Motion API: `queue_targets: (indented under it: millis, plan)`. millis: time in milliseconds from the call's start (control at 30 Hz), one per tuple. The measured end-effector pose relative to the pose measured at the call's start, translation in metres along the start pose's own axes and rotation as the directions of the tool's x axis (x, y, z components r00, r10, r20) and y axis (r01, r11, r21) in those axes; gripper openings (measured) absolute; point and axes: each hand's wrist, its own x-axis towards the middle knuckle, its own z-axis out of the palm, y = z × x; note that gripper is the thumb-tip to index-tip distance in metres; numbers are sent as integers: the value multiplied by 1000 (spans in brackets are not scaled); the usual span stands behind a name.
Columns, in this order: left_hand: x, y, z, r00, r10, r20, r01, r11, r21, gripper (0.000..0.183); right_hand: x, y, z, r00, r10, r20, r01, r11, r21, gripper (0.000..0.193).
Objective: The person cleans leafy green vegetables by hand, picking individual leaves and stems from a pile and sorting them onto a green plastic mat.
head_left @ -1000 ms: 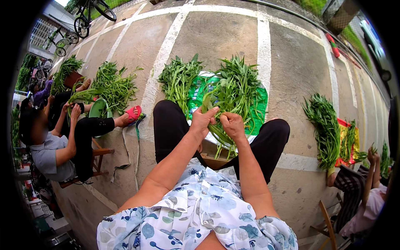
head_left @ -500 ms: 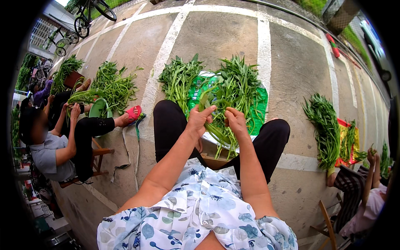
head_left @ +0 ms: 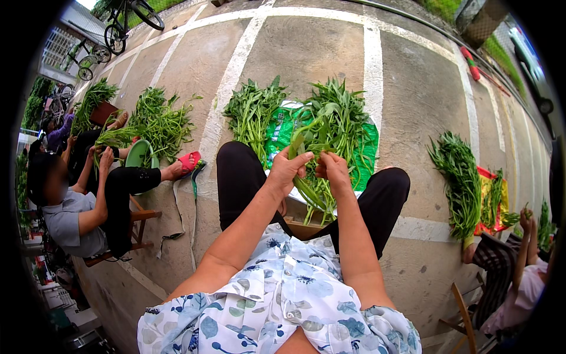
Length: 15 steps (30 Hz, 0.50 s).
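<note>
A small bunch of water spinach is closed in my left hand, leafy tops pointing away and stems hanging down between my knees. Close beside it, my right hand pinches at the same bunch with bent fingers; the exact piece under its fingertips is partly hidden. Beyond my hands, a green and white plastic sack lies spread on the pavement. A left heap of water spinach and a bigger right heap rest on and beside it.
At left, a seated person handles greens over a green basin, beside another heap. At right, a person's hands work near greens and a red-yellow sack. Bicycles stand far left.
My right hand has come slightly left and closer to my left hand, which has moved slightly right. The held bunch has shifted a little with them.
</note>
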Motion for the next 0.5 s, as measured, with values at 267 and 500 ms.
queue_targets:
  millis: [267, 500]
  plan:
    - [5, 0, -8, 997, 45, -60, -45, 999, 1, 19, -3, -2, 0, 999, 47, 9, -48, 989, 141, 32]
    - [5, -2, -8, 997, 15, -71, -17, 1000, -25, 16, 2, 3, -4, 995, -69, -73, 83, 975, 207, 38]
